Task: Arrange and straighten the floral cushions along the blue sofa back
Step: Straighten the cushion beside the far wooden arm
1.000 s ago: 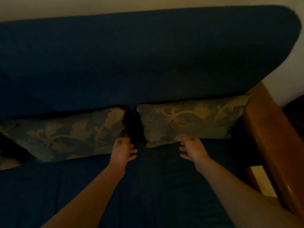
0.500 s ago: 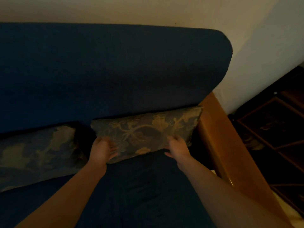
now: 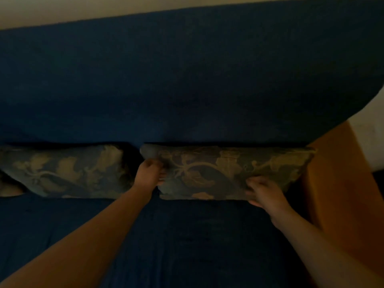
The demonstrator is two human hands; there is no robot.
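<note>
Two floral cushions lean against the blue sofa back (image 3: 187, 80). The right floral cushion (image 3: 224, 171) lies level, its right end close to the wooden armrest. My left hand (image 3: 150, 173) grips its left edge. My right hand (image 3: 262, 192) grips its lower edge near the right end. The left floral cushion (image 3: 66, 171) rests untouched, separated from the right one by a dark gap.
A wooden armrest (image 3: 340, 183) bounds the sofa on the right. The blue seat (image 3: 187, 235) spreads below the cushions. A pale wall (image 3: 62, 7) runs behind the sofa back. Part of another pale object (image 3: 8, 190) peeks out at the far left.
Both hands went from hovering in front of the cushions to gripping the right cushion, which now lies level against the sofa back. The camera view has swung back to the left.
</note>
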